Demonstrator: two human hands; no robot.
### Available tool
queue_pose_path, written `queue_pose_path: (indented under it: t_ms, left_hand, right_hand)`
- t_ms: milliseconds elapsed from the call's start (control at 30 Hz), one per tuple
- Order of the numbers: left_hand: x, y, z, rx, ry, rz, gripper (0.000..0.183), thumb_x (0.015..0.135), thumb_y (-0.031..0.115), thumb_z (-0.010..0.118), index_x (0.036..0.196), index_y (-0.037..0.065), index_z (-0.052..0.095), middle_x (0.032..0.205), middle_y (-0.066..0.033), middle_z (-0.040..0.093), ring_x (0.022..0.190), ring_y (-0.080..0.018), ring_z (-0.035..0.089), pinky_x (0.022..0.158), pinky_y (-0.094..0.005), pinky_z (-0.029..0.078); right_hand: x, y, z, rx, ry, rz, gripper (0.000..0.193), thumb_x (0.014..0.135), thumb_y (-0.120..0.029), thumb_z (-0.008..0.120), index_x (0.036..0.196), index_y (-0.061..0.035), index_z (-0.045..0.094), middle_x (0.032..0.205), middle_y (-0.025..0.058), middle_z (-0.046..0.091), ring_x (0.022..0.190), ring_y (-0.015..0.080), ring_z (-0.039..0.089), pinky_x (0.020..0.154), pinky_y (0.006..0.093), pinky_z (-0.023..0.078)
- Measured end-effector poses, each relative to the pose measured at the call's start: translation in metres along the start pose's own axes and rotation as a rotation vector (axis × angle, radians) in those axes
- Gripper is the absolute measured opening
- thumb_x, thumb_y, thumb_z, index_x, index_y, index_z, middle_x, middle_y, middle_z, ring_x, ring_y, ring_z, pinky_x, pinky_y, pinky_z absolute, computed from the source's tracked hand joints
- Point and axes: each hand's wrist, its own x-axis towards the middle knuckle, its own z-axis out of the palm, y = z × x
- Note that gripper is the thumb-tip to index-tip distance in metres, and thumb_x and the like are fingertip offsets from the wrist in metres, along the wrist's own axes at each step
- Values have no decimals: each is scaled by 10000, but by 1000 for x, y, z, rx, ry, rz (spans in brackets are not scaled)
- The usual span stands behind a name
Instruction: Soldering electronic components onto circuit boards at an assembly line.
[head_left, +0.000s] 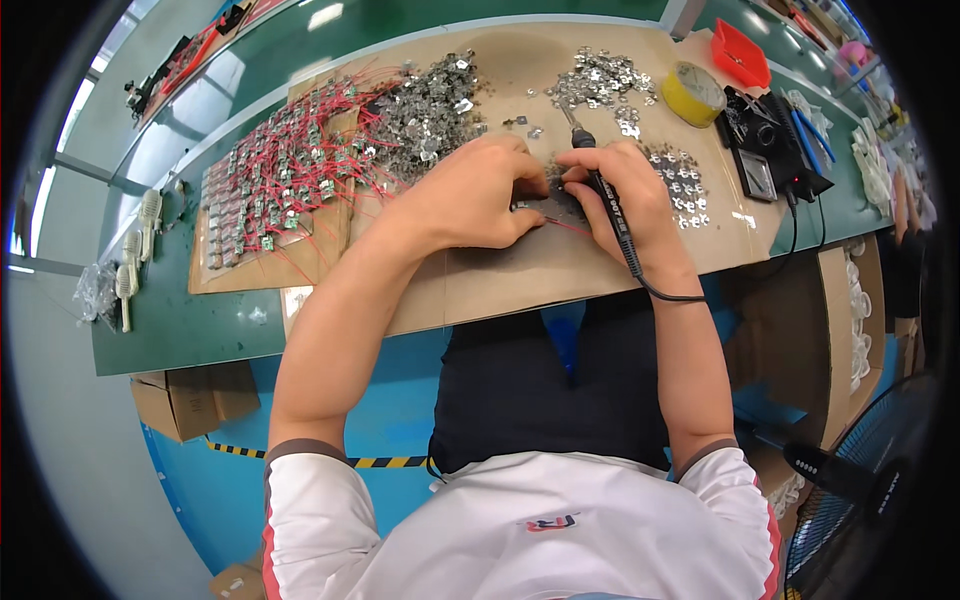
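My right hand (640, 190) is closed around a black soldering iron (611, 205), whose metal tip points up and away from me; its cord trails over my wrist. Thumb and fingertips of that hand reach toward my left hand (485, 195). The left one is curled with its fingers bent down to the cardboard, and whatever lies under them is mostly hidden. A thin red wire (568, 226) runs between the two hands. Just beyond my left hand is a heap of small metal pieces (430, 110). Small flat metal parts (683, 185) lie in rows beside my right hand.
Small green circuit boards with red wires (285, 170) cover the left of the cardboard sheet (430, 295). More metal pieces (600, 80) lie at the back. At right are a yellow tape roll (693, 95), a red tray (740, 53) and a black soldering station (775, 145). A fan (860, 490) stands lower right.
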Motion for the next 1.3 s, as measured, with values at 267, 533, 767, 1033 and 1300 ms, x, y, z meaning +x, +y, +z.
queue_pose_path:
  t_ms: [267,533,767,1033,1300]
  left_hand:
    - [0,-7,5,-121,-55,-18,214,779,96,833,965,15,767,845,-120,687,751,-259,662,704,-381,557]
    - [-3,-8,8,20,-17,66,124,800,72,792,883,2,733,833,-131,673,759,-266,670,690,-381,543]
    - [-2,-8,11,-196,16,-34,113,889,79,784,930,-4,718,842,-98,702,774,-189,672,693,-337,531]
    - [5,-7,19,-376,69,-293,120,926,93,768,966,-14,730,861,-74,739,753,-118,660,703,-293,535]
    - [1,10,32,130,235,-165,129,862,125,686,878,10,742,959,-209,730,936,-427,706,851,-516,569]
  right_hand:
    - [-16,-19,-3,11,78,-30,368,793,84,813,1130,-36,723,907,111,724,826,279,686,732,364,552]
    - [-28,-38,7,-45,41,-61,384,772,68,837,1121,-41,719,869,115,688,775,301,647,695,394,531]
    - [-31,-39,10,-24,158,17,343,802,122,801,1092,-42,719,861,112,705,722,284,666,680,366,541]
    - [-43,-51,10,-112,110,12,326,794,102,823,1076,-40,742,839,135,688,721,298,661,679,371,543]
    - [-57,-25,-23,349,229,349,344,1017,-56,731,1334,46,644,944,127,792,814,150,748,770,281,609]
